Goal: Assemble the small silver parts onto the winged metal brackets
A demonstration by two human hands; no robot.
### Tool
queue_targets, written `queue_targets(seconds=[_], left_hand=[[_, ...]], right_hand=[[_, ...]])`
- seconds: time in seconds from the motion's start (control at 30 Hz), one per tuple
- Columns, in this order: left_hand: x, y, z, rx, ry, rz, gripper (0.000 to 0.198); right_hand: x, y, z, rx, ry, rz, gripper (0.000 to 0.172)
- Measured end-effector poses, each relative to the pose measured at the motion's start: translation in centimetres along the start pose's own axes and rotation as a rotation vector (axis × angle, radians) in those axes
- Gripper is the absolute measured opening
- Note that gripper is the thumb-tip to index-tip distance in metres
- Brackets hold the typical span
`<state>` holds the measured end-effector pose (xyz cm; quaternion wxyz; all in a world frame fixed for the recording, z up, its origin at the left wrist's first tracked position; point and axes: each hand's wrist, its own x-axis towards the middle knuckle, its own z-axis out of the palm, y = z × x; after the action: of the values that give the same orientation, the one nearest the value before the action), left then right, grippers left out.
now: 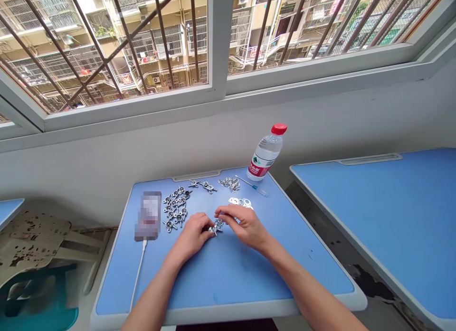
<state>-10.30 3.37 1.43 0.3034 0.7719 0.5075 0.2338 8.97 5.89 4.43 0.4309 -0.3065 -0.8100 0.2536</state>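
Both hands meet at the middle of a small blue desk (228, 274). My left hand (192, 236) is curled, its fingertips pinching a small metal part (215, 229). My right hand (244, 224) is also curled, fingers closed on the same small metal part from the other side. Left of the hands lies a cluster of several finished metal pieces (175, 207). More loose metal parts (230, 183) lie at the desk's far edge, with flat silver pieces (240, 202) just beyond my right hand.
A phone (147, 216) with a white cable (137, 274) lies at the desk's left. A red-capped water bottle (266, 153) stands at the far right corner, a thin blue tool (252, 186) beside it. Another blue desk (384, 212) stands to the right; a worn chair (32, 241) to the left.
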Motion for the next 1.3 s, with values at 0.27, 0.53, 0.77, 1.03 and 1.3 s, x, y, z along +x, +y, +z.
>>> queue_targets(seconds=[0.27, 0.53, 0.77, 1.03, 1.3], left_hand=[[0.1, 0.3, -0.2, 0.014, -0.018, -0.008, 0.012], [0.1, -0.1, -0.1, 0.023, -0.030, -0.005, 0.009], [0.2, 0.1, -0.2, 0.038, -0.039, 0.010, 0.009], [0.1, -0.5, 0.3, 0.034, -0.008, 0.047, 0.010], [0.3, -0.5, 0.3, -0.009, -0.008, 0.085, 0.011]], right_hand=[[-0.1, -0.3, 0.2, 0.073, 0.104, 0.072, 0.015], [-0.3, -0.2, 0.8, 0.032, 0.027, -0.047, 0.017], [-0.4, 0.0, 1.2, -0.023, 0.004, -0.111, 0.018], [0.2, -0.9, 2.3, -0.089, -0.014, -0.253, 0.022], [-0.3, -0.5, 3.3, -0.221, 0.107, -0.130, 0.019]])
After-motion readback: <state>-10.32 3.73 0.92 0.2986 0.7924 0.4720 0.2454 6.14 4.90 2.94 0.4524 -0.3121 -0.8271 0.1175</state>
